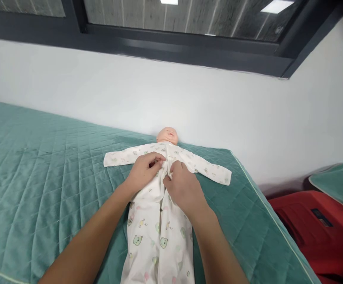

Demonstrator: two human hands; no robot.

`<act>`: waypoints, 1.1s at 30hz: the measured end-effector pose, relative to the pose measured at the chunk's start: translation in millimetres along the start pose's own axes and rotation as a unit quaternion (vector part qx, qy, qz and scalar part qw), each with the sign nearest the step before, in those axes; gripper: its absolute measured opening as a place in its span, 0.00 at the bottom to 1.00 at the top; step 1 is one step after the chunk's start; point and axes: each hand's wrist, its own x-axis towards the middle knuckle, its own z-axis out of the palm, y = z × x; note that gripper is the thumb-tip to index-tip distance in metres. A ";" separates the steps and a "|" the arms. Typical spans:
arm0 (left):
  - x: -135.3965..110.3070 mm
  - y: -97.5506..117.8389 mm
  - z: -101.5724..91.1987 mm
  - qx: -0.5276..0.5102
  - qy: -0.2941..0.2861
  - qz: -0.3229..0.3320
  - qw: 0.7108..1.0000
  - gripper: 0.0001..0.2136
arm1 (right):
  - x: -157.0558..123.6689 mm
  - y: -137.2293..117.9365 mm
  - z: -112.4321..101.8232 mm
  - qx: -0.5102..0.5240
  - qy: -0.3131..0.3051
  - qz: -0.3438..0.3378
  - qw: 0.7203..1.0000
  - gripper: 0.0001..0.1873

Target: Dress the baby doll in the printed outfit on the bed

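A baby doll (167, 135) lies on its back on a green quilted bed (41, 173), head toward the wall, arms spread. It wears a white sleepsuit (159, 236) printed with small animals. My left hand (144, 170) pinches the left edge of the suit's front opening at the chest, fingers curled. My right hand (182, 187) pinches the right edge, thumb and fingers pressed together on the fabric. Both hands meet at the chest placket.
A white wall (218, 110) runs right behind the doll's head, with a dark window frame (189, 47) above. The bed's right edge (266, 205) drops off beside a red object (316, 225) and a green cushion (340, 185).
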 end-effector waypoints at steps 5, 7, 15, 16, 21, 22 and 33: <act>0.6 -0.4 -1.5 -0.018 -0.010 -0.005 1.000 0.08 | -2.3 -3.0 5.6 -0.014 0.027 0.006 1.000 0.08; 0.6 0.0 -3.1 -0.017 -0.026 -0.007 0.999 0.09 | 0.0 -2.5 8.9 -0.009 0.046 0.013 0.999 0.06; 1.8 3.7 -11.6 0.018 -0.117 0.013 0.993 0.07 | 15.5 21.6 9.6 0.176 0.054 -0.014 0.983 0.06; 2.0 4.1 -12.2 0.025 -0.128 0.018 0.991 0.07 | 16.1 24.6 7.6 0.206 0.035 -0.012 0.978 0.07; 0.9 7.1 -14.6 0.017 -0.155 0.017 0.988 0.05 | 14.5 30.9 -1.6 0.272 -0.016 -0.004 0.962 0.12; 0.5 7.9 -15.1 0.014 -0.159 0.015 0.987 0.04 | 13.9 31.1 -2.6 0.273 -0.018 -0.007 0.962 0.14; -1.8 12.8 -21.5 -0.133 -0.161 -0.084 0.974 0.07 | 18.6 36.3 -5.6 0.371 -0.032 0.016 0.928 0.24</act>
